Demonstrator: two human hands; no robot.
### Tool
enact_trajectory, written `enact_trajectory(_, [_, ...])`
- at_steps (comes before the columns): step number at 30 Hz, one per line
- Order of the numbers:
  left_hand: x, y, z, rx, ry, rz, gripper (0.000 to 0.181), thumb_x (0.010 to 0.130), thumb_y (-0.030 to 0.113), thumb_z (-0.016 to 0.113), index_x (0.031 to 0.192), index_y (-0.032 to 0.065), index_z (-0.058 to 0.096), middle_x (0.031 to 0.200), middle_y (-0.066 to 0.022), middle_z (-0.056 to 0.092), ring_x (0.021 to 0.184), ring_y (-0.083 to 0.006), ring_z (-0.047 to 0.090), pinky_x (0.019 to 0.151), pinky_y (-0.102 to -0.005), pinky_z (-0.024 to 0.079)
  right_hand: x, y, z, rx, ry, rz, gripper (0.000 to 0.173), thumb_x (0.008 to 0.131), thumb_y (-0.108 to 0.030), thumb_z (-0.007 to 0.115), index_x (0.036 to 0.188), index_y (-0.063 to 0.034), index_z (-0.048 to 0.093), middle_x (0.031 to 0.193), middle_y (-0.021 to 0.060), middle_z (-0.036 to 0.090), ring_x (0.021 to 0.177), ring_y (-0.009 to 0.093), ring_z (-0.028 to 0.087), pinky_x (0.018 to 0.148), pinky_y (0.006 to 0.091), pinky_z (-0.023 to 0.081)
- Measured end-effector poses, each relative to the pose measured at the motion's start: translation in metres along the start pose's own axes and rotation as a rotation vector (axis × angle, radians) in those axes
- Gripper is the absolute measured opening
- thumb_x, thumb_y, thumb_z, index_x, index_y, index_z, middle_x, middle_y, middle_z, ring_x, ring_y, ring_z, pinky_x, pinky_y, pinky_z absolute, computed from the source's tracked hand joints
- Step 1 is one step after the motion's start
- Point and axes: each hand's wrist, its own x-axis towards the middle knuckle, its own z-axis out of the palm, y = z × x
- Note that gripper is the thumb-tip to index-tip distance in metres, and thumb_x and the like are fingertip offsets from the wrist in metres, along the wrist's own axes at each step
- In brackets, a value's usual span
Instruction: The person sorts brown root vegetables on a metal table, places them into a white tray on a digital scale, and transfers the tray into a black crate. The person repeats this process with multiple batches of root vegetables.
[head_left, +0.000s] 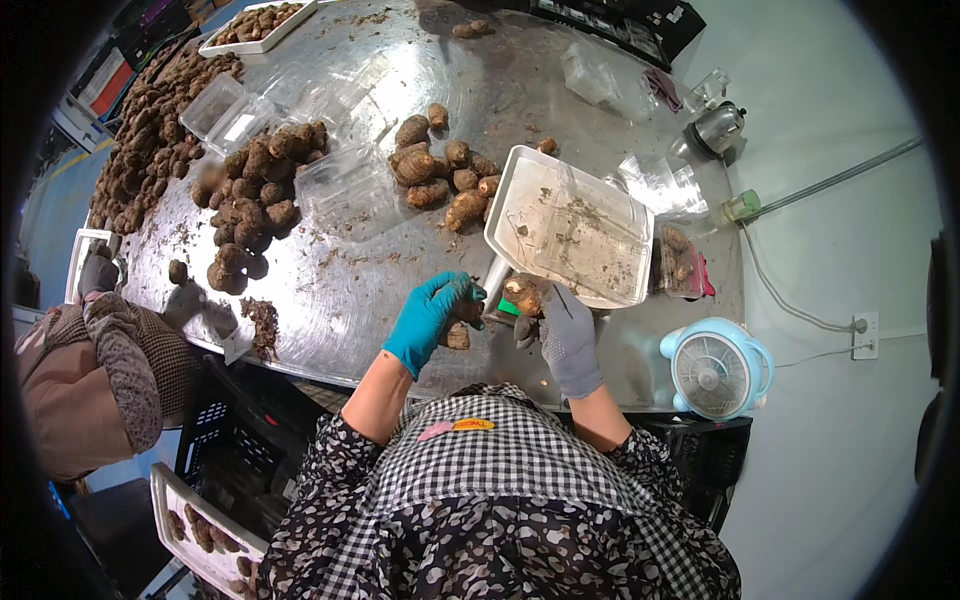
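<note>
My left hand (431, 319), in a teal rubber glove, is closed around a dark brown taro corm (469, 310). Another piece of taro (455, 336) lies just below its fingers. In a grey knit glove, my right hand (568, 334) grips a taro corm (523, 295) with a pale cut end. Between the hands, part of a scale with a green display (508, 307) shows under the white plastic tray (511, 196). That tray holds soil crumbs and a clear plastic piece. Beyond my hands sits a small pile of taro corms (426, 169).
Larger taro heaps (251, 187) and open clear clamshell boxes (341, 191) cover the left of the metal table. A blue fan (709, 370), a packed clamshell (677, 262) and a steel kettle (716, 129) stand right. A co-worker (105, 375) is at the left edge.
</note>
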Motion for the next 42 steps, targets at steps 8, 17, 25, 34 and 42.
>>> enact_trajectory(8, [0.007, -0.019, -0.017, -0.092, -0.026, 0.104, 0.032, 0.092, 0.027, 0.053, 0.108, 0.0002, 0.056, 0.103, -0.0132, 0.062, 0.084, -0.0252, 0.063, 0.069, -0.0356, 0.054, -0.008, -0.024, 0.004, -0.008, 0.081, -0.005, 0.028, 0.094, -0.025, 0.053, 0.106, 0.0000, 0.057, 0.074, 0.0081, 0.061, 0.052, 0.014, 0.057, 0.046, 0.0245, 0.046])
enact_trajectory(17, [-0.009, 0.003, 0.005, -0.425, -0.287, -0.145, 0.045, 0.089, 0.024, 0.054, 0.128, 0.0037, 0.046, 0.116, -0.0091, 0.058, 0.092, -0.0184, 0.061, 0.068, -0.0289, 0.052, 0.025, -0.047, -0.046, -1.287, 0.242, -0.820, 0.023, 0.081, -0.009, 0.060, 0.104, -0.0037, 0.063, 0.103, 0.0127, 0.063, 0.097, 0.028, 0.058, 0.089, 0.0361, 0.042])
enact_trajectory(25, [0.004, -0.025, 0.006, -0.791, -0.244, -0.118, 0.047, 0.095, 0.031, 0.049, 0.132, 0.0029, 0.041, 0.121, -0.0130, 0.055, 0.103, -0.0232, 0.059, 0.076, -0.0354, 0.055, -0.014, -0.051, 0.032, -1.071, -0.285, -0.686, 0.043, 0.072, -0.018, 0.073, 0.111, -0.0050, 0.061, 0.112, 0.0135, 0.056, 0.100, 0.031, 0.053, 0.088, 0.0395, 0.042])
enact_trajectory(34, [0.000, -0.020, 0.029, -0.734, -0.089, 0.051, 0.047, 0.090, 0.018, 0.056, 0.133, 0.0068, 0.042, 0.130, -0.0112, 0.049, 0.115, -0.0262, 0.052, 0.096, -0.0407, 0.046, -0.006, -0.019, 0.028, -0.682, -0.212, -0.749, 0.044, 0.070, -0.008, 0.072, 0.110, -0.0056, 0.055, 0.115, 0.0120, 0.056, 0.102, 0.030, 0.055, 0.089, 0.0389, 0.045])
enact_trajectory(42, [0.001, -0.018, 0.021, -0.452, -0.195, 0.257, 0.064, 0.070, -0.002, 0.067, 0.130, 0.0063, 0.044, 0.132, -0.0099, 0.048, 0.120, -0.0285, 0.049, 0.099, -0.0403, 0.044, 0.023, -0.052, -0.042, -1.179, 0.313, -0.768, 0.035, 0.082, -0.010, 0.062, 0.116, -0.0040, 0.057, 0.116, 0.0157, 0.055, 0.100, 0.030, 0.055, 0.090, 0.0369, 0.043])
